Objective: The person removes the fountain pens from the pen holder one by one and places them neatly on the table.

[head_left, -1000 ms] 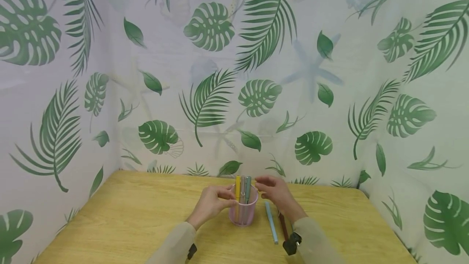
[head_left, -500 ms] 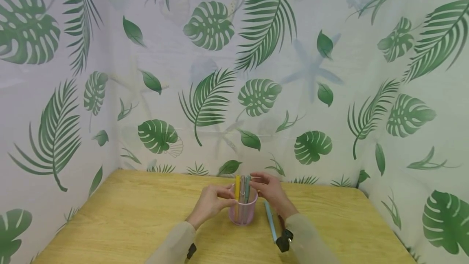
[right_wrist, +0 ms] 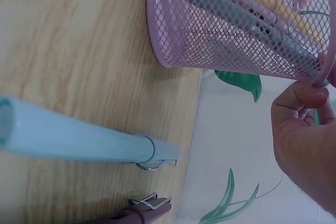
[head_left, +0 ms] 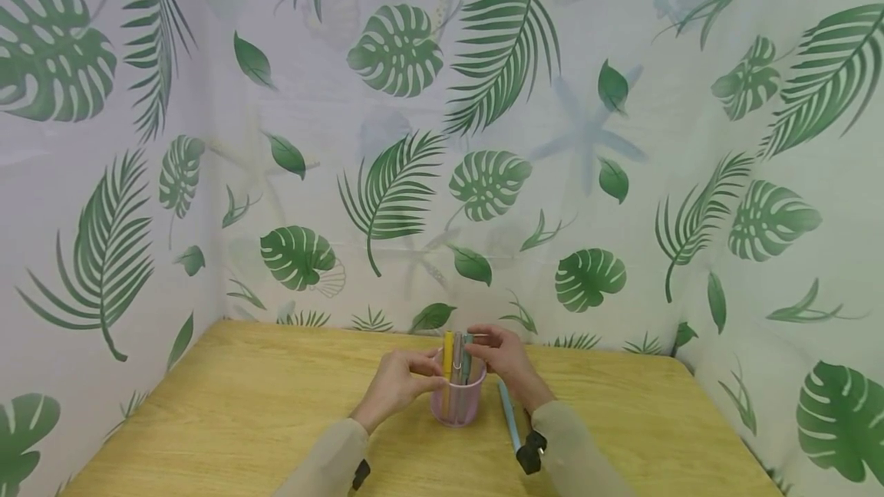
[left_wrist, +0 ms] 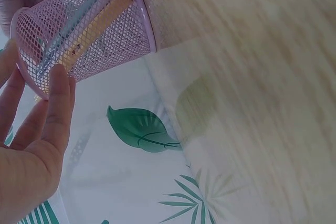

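A pink mesh cup stands upright on the table, with a yellow pen, a greyish pen and a teal pen leaning in it. My left hand holds the cup's left side near the rim; in the left wrist view that hand has its fingertips against the mesh. At the cup's right, my right hand pinches the teal pen's top. In the right wrist view, the thumb of this hand is at the rim, and its other fingertips are mostly hidden.
On the wooden table, right of the cup, lie a light blue pen and a dark red pen, the latter mostly covered by the right arm in the head view. A leaf-patterned sheet rises behind the table.
My right hand has moved left, from beside the cup to the teal pen's top, and its fingers have closed there. The left hand and the cup have stayed in place.
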The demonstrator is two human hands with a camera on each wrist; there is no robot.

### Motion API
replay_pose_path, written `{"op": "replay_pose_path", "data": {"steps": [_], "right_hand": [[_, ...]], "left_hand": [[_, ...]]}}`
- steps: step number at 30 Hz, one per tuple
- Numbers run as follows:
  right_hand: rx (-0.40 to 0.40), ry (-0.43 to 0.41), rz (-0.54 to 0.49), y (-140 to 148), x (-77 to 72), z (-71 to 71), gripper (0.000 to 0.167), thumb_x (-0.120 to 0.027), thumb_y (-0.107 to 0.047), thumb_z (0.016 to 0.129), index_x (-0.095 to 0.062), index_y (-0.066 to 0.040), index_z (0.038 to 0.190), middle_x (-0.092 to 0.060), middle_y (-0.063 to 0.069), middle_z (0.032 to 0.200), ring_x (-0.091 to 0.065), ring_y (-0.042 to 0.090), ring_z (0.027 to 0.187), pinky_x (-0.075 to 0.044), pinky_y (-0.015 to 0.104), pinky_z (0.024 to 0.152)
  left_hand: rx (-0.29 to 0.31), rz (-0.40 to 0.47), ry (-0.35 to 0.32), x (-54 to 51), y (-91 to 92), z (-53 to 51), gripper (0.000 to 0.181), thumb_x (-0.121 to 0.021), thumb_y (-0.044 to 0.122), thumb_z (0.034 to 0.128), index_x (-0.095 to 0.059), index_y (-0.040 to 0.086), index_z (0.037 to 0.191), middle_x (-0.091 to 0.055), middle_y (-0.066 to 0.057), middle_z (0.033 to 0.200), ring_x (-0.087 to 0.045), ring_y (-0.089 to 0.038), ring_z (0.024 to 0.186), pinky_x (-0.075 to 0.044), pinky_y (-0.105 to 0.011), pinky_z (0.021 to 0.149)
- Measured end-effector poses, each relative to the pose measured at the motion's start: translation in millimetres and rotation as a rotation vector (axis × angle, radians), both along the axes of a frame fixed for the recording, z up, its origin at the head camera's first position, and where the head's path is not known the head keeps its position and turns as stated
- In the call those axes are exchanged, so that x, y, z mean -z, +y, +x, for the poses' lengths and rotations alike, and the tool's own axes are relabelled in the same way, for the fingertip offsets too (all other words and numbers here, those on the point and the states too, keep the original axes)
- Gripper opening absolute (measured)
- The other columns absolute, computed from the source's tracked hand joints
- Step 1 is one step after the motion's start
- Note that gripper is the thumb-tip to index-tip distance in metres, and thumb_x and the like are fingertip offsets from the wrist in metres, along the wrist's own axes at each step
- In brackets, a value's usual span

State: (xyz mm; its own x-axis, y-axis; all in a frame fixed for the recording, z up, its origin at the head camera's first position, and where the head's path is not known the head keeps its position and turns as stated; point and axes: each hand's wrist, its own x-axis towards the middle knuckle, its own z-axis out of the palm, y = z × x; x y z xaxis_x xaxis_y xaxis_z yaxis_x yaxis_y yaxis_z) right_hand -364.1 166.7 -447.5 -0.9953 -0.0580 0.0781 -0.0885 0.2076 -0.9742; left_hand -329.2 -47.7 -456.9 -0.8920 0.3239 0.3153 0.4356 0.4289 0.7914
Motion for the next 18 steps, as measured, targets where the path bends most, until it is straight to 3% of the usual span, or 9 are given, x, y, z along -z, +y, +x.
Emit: {"op": "replay_pose_path", "data": {"steps": [7, 18], "right_hand": [[0.017, 0.045, -0.005, 1.5, -1.0, 3.1, 0.032, -0.072, -0.012, 0.088, -0.065, -0.001, 0.118, -0.073, 0.013, 0.105, -0.060, 0.016, 0.076, -0.046, 0.026, 0.059], [0.029, 0.120, -0.096, 7.9, 0.6, -0.4, 0.030, -0.072, -0.006, 0.088, -0.066, 0.001, 0.116, -0.073, 0.010, 0.101, -0.065, 0.008, 0.085, -0.055, 0.026, 0.071]], "left_hand": [[-0.005, 0.005, -0.007, -0.7, -0.5, 1.7, 0.006, -0.080, 0.018, 0.0805, -0.078, 0.021, 0.085, -0.068, -0.007, 0.126, -0.066, -0.030, 0.112, -0.055, -0.046, 0.091], [-0.007, -0.007, -0.005, -1.2, -0.3, 3.0, 0.005, -0.080, 0.021, 0.0812, -0.078, 0.020, 0.086, -0.068, -0.009, 0.124, -0.065, -0.032, 0.114, -0.055, -0.048, 0.091]]}}
